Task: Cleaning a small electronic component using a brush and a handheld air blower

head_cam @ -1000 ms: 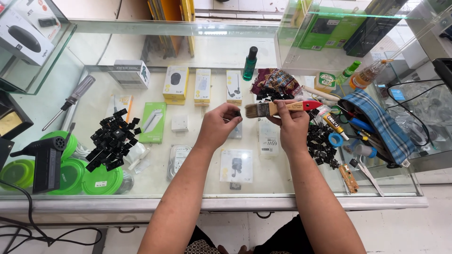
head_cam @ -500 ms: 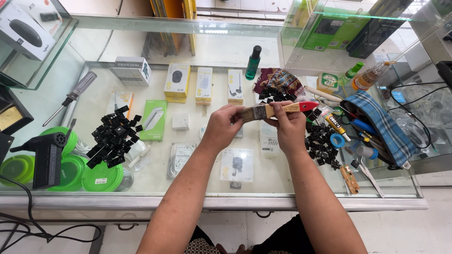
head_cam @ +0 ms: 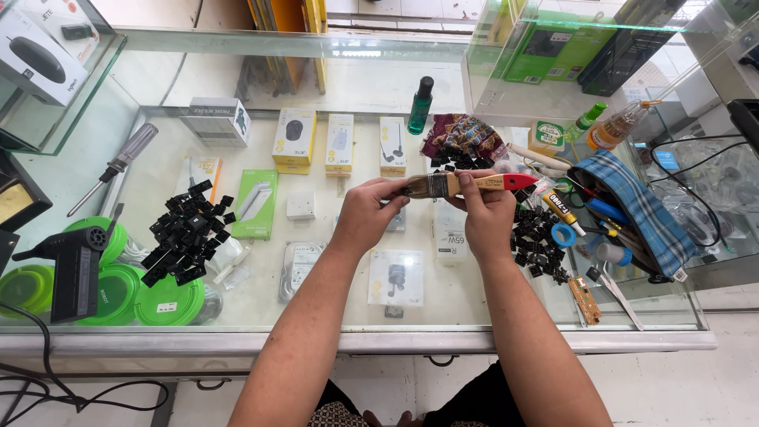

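Note:
My right hand [head_cam: 488, 213] grips a flat paintbrush [head_cam: 466, 184] by its wooden, red-tipped handle, held level above the glass counter [head_cam: 261, 300]. The bristles point left, toward my left hand [head_cam: 368, 213]. My left hand's fingers are pinched at the bristle end; whatever small thing they may hold is hidden. Black keyboard keycaps lie in a pile [head_cam: 186, 233] at the left and in a second pile [head_cam: 538, 237] just right of my right hand.
A screwdriver [head_cam: 118, 162], green tape rolls [head_cam: 126, 289] and a black tool [head_cam: 75, 269] lie at the left. A blue plaid pouch [head_cam: 632, 209] with tools, a glue tube [head_cam: 560, 209] and a green bottle [head_cam: 421, 104] stand at the right and back. Boxed goods show under the glass.
Both hands stay together at the brush with only slight shifts. The view has moved a little.

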